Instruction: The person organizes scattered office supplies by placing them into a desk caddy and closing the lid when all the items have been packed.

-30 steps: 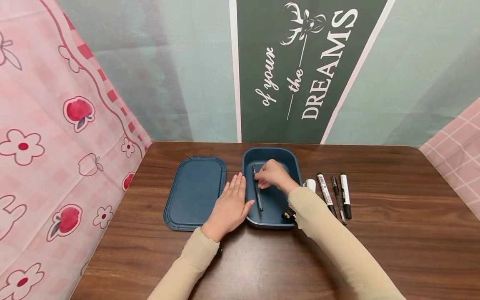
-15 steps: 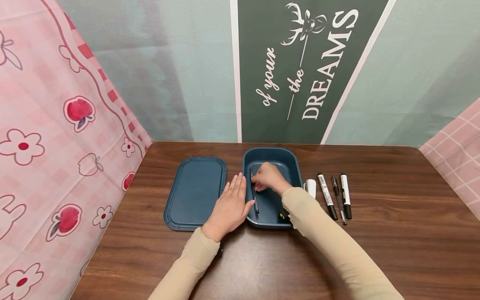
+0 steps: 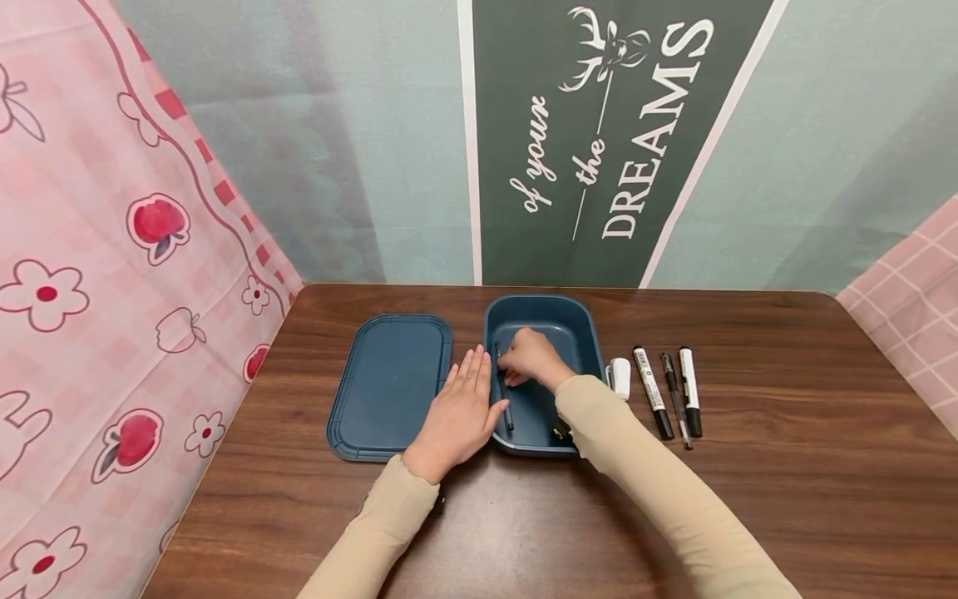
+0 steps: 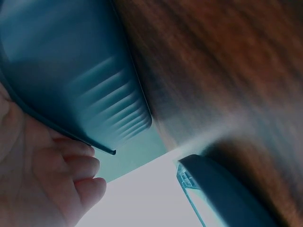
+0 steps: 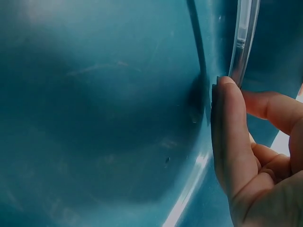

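Inside the blue open box (image 3: 542,416), my right hand (image 3: 535,358) pinches a slim pen (image 3: 506,408) that lies lengthwise along the left wall. In the right wrist view the clear barrel of the pen (image 5: 244,42) rises from between the thumb and finger of my right hand (image 5: 255,156). My left hand (image 3: 458,412), fingers straight, rests against the box's left side. The left wrist view has my left hand (image 4: 52,175) touching the outer wall of the box (image 4: 71,71) near its rim.
A blue lid (image 3: 392,387) lies flat left of the box. Right of the box are a white object (image 3: 619,378), a white marker with black ends (image 3: 653,391), a clear-and-black pen (image 3: 676,399) and another white marker (image 3: 690,391). A patterned curtain (image 3: 112,249) hangs at the left.
My right hand has moved left and slightly toward me with the pen, bringing it up to the box's left wall. My left hand has stayed in place.
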{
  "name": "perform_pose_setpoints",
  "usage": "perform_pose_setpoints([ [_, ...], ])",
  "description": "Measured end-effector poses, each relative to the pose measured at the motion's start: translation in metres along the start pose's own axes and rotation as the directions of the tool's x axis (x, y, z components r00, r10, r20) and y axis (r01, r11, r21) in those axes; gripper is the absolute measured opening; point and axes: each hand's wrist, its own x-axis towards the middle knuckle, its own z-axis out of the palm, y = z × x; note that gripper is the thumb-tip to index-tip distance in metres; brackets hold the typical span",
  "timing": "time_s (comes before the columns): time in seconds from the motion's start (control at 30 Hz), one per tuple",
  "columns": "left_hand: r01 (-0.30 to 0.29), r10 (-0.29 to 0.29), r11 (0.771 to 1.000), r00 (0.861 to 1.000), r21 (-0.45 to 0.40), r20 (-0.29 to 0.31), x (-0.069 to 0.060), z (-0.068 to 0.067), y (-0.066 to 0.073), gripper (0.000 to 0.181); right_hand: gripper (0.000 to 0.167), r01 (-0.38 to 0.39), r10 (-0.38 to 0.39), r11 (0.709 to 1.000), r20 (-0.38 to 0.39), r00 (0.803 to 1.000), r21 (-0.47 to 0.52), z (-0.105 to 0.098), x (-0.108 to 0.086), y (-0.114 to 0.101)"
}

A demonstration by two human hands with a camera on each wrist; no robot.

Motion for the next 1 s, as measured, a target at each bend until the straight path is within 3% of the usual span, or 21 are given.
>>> perform_pose_setpoints([
  [0.27, 0.0, 0.0, 1.0, 1.0, -0.003, 0.003, 0.0001, -0.001, 0.0004, 0.067, 0.025, -0.005, 0.005, 0.999, 0.013, 1.0, -0.041, 0.0009, 0.0009, -0.0006],
  [1.0, 0.0, 0.0, 1.0, 1.0, -0.014, -0.015, -0.0005, 0.0, 0.0004, 0.066, 0.024, -0.028, 0.03, 0.999, 0.03, 0.999, -0.038, 0.0015, 0.0014, -0.0018],
])
